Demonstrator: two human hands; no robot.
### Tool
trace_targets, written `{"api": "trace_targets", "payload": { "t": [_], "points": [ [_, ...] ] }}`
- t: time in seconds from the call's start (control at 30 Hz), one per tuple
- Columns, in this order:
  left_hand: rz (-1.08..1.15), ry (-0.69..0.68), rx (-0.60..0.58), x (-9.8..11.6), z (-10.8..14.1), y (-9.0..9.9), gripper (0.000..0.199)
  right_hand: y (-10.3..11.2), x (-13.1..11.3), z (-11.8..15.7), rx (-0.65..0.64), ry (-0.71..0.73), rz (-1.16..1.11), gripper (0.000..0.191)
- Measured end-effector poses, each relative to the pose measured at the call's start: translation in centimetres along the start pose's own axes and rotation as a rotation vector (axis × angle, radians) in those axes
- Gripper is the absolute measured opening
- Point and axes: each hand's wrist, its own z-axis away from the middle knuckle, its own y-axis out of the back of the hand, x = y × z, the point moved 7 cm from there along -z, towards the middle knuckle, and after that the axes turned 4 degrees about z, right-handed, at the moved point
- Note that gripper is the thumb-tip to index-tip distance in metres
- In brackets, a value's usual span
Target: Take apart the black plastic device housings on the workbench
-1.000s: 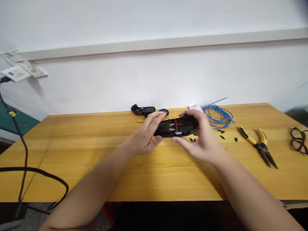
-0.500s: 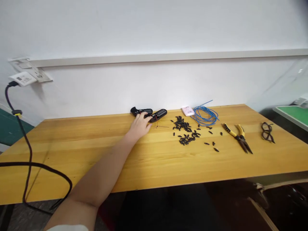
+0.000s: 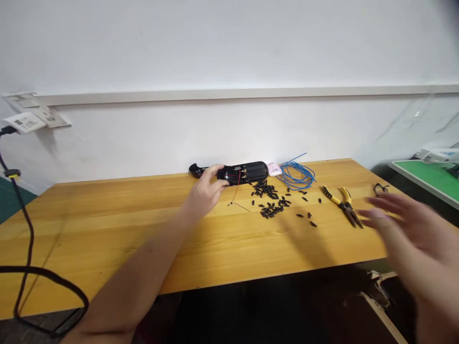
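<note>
My left hand (image 3: pixel 206 191) grips the left end of a black plastic housing (image 3: pixel 255 173), thumb in front and fingers over the top. Its hollow inside faces me, and a thin red wire (image 3: pixel 236 188) trails from it onto the wood. Behind my fingers lies a second black part (image 3: pixel 196 170), mostly hidden. At the right edge my right hand (image 3: pixel 412 234), smeared by motion, is held above the table with fingers apart and nothing in it. Nearest to it are pliers (image 3: pixel 346 208) with yellow-and-black handles.
Small black pieces (image 3: pixel 267 191) lie scattered mid-table. Behind them are a pink packet (image 3: pixel 274 168) and a coil of blue wire (image 3: pixel 297 176). A dark looped item (image 3: pixel 380 189) sits near my right hand. A black cable (image 3: pixel 27 215) hangs at the left from a white plug (image 3: pixel 27 122).
My left hand has taken hold of the black housing, which now stretches further right with its inside toward me. My right hand has come into view from the right.
</note>
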Motion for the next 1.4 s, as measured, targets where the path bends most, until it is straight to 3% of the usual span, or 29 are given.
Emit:
{"api": "trace_targets", "payload": {
  "t": [0.07,0.13,0.2,0.27,0.33,0.4,0.5,0.6,0.67,0.73,0.8,0.9,1.03,1.13,1.2,1.3,1.4],
  "points": [
    [-0.015,-0.09,0.034,2.1,-0.3,0.6,0.023,-6.0,-0.4,-0.7,-0.239,-0.093,-0.136,0.06],
    [-0.037,-0.199,0.075,4.0,-0.3,1.1,0.032,-10.9,-1.9,-1.6,-0.402,-0.064,-0.227,0.072],
    [-0.086,-0.301,0.123,5.5,-0.2,1.6,0.04,-14.0,-3.4,-2.7,-0.477,0.006,-0.261,0.067],
    [-0.144,-0.316,0.149,6.1,-0.2,1.7,0.04,-16.0,-3.8,-3.5,-0.541,0.022,-0.232,0.057],
    [-0.131,-0.155,0.186,5.2,-0.4,1.9,0.038,-16.7,-3.7,-4.2,-0.482,0.015,-0.176,0.051],
    [0.027,0.135,0.271,3.2,-0.3,2.0,0.039,-16.9,-3.6,-4.3,-0.315,-0.018,-0.204,0.042],
    [0.32,0.451,0.304,1.1,0.8,0.7,0.037,-19.1,-2.8,-2.9,-0.178,-0.295,-0.578,0.018],
    [0.369,0.542,0.286,0.7,1.5,-0.2,0.039,-22.8,-2.6,-0.7,-0.217,-0.63,-0.852,0.016],
    [0.242,0.437,0.352,1.6,1.3,0.9,0.056,-24.3,-2.9,0.1,-0.249,-0.717,-0.874,0.027],
    [0.05,0.206,0.303,3.4,0.4,1.6,0.078,-25.1,-3.4,0.7,-0.293,-0.758,-0.884,0.033],
    [-0.049,0.027,0.097,4.6,-0.4,0.8,0.087,-25.6,-4.0,1.5,-0.364,-0.754,-0.871,0.03],
    [0.107,0.055,-0.115,4.0,-0.5,-0.7,0.079,-25.6,-5.0,3.2,-0.468,-0.666,-0.804,0.017],
    [0.422,0.182,-0.086,2.3,0.2,-1.6,0.05,-23.9,-5.3,4.1,-0.601,-0.345,-0.574,0.03],
    [0.51,0.203,-0.045,1.9,0.4,-1.7,0.035,-21.5,-3.0,2.0,-0.564,-0.124,-0.334,0.036],
    [0.569,0.224,-0.007,1.8,0.2,-1.4,0.033,-20.3,-0.9,-0.2,-0.55,-0.02,-0.137,0.027],
    [0.694,0.254,0.034,1.7,-0.2,-0.7,0.031,-20.6,1.8,-2.8,-0.668,0.072,0.078,0.011],
    [0.814,0.294,0.051,1.4,-0.4,-0.4,0.025,-22.2,3.2,-3.7,-0.822,0.146,0.193,0.021]
  ]
}}
